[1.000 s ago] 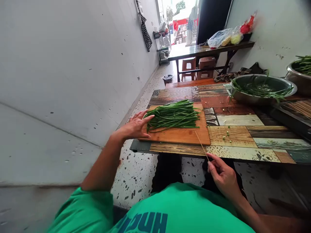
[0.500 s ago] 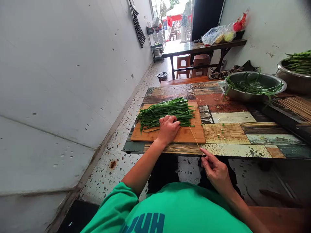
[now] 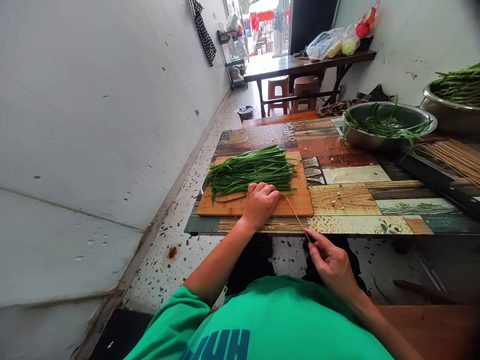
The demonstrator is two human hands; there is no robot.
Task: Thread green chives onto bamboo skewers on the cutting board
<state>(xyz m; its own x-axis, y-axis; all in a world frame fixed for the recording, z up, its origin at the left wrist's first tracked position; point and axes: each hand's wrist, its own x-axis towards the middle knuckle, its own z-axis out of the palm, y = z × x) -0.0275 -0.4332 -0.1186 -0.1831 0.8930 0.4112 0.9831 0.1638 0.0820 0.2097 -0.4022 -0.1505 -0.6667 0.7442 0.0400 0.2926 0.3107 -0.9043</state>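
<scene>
A pile of long green garlic chives [image 3: 255,170] lies across a wooden cutting board [image 3: 221,208], cut ends toward the right. My left hand [image 3: 261,202] rests on the board at the pile's near edge, its fingers curled closed over a few chives. Their short ends poke out to the right of that hand. Below the board's near right corner, my right hand [image 3: 330,260] pinches a thin bamboo skewer [image 3: 297,218] between thumb and fingers. The skewer slants up and left over the board, its tip close to those chive ends.
Right of the board, small green and white bits lie on the patchwork tabletop [image 3: 341,200]. Farther right stand a steel bowl [image 3: 390,142] of loose chives, a pot [image 3: 442,112] of green stalks, a bundle of skewers [image 3: 453,157] and a long black object [image 3: 438,182].
My left hand has drawn slightly toward me from the pile, with a few chives parted at its near edge. The skewer stays in my right hand, and the view has shifted a little.
</scene>
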